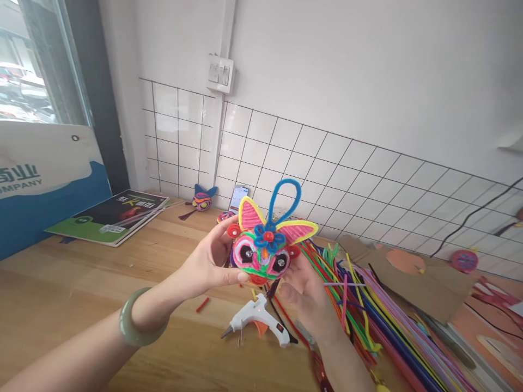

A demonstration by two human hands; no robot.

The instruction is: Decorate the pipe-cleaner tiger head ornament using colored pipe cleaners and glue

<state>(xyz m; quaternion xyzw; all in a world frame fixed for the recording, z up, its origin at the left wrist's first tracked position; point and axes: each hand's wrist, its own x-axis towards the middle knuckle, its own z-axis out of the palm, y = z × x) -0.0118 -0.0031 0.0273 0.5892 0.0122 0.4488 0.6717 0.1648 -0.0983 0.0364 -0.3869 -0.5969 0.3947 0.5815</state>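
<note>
Between both hands, above the wooden table, is a colourful pipe-cleaner animal head (265, 256) with pink and yellow ears, dark jewelled eyes, a blue flower and a blue loop on top. My left hand (214, 253) grips its left side, thumb along the lower edge and fingers behind. My right hand (304, 291) holds it from the right and below, its fingers partly hidden behind the head. A dark tassel hangs underneath. Below the hands a white hot glue gun (257, 318) lies on the table, its nozzle pointing left.
Bundles of coloured pipe cleaners (379, 316) spread over the right side, beside brown cardboard (425, 277). Toward the wall sit a smaller pipe-cleaner head (201, 199) and a phone (238, 199). A book (114, 215) lies at left. A wire grid (302, 163) lines the wall.
</note>
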